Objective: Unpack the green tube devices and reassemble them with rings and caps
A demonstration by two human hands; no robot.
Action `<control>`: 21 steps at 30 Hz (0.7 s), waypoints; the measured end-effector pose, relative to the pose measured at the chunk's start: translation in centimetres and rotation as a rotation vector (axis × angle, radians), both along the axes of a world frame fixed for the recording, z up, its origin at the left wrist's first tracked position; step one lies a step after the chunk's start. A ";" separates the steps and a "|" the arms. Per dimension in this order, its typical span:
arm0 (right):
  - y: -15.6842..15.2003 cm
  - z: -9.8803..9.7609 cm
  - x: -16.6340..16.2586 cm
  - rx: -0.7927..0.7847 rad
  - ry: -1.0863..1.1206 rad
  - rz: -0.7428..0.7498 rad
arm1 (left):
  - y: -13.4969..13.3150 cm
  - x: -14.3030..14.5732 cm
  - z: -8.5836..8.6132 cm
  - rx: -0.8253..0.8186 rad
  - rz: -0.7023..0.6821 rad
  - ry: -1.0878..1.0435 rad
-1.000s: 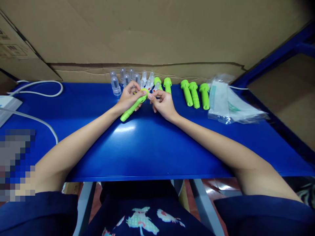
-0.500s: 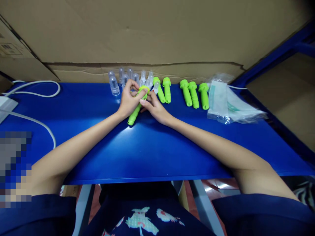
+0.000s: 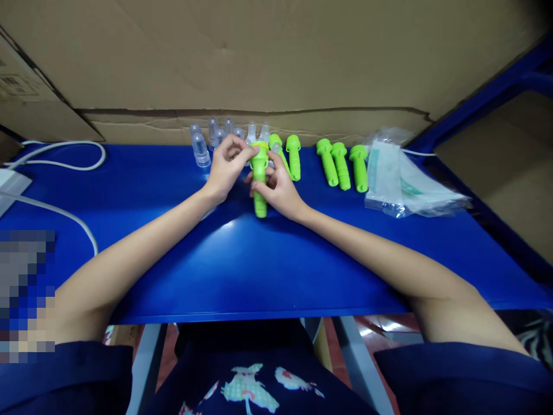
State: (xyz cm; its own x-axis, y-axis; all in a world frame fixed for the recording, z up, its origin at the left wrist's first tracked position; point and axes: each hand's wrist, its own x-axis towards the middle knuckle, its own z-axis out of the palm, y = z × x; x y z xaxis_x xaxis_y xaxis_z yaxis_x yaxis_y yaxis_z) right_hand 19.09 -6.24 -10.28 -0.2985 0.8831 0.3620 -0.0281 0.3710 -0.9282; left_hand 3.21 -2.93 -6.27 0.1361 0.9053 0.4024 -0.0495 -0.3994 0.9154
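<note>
Handle (image 3: 260, 173) in grasp of left hand (image 3: 228, 165) and right hand (image 3: 280, 189), long axis forward, narrow end nearest.

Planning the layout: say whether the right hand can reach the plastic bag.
Not straight away, likely: the right hand holds a green tube, and three more tubes lie between it and the plastic bag.

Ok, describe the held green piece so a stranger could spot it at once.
Find the blue table, then the left hand and right hand near its far side. Between them is the green piece, its wide end topmost; unlike the other green pieces to its right, both hands grip it.
</note>
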 end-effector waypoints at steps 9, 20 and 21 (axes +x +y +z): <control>1.7 -0.9 1.5 0.069 -0.128 -0.045 | 2.2 -2.1 -0.6 0.131 0.029 0.184; 1.3 -0.8 1.6 0.172 -0.338 -0.241 | 0.2 -2.3 0.5 0.532 0.241 0.804; 1.2 -0.7 1.6 0.203 -0.377 -0.268 | 0.2 -2.3 0.4 0.550 0.233 0.826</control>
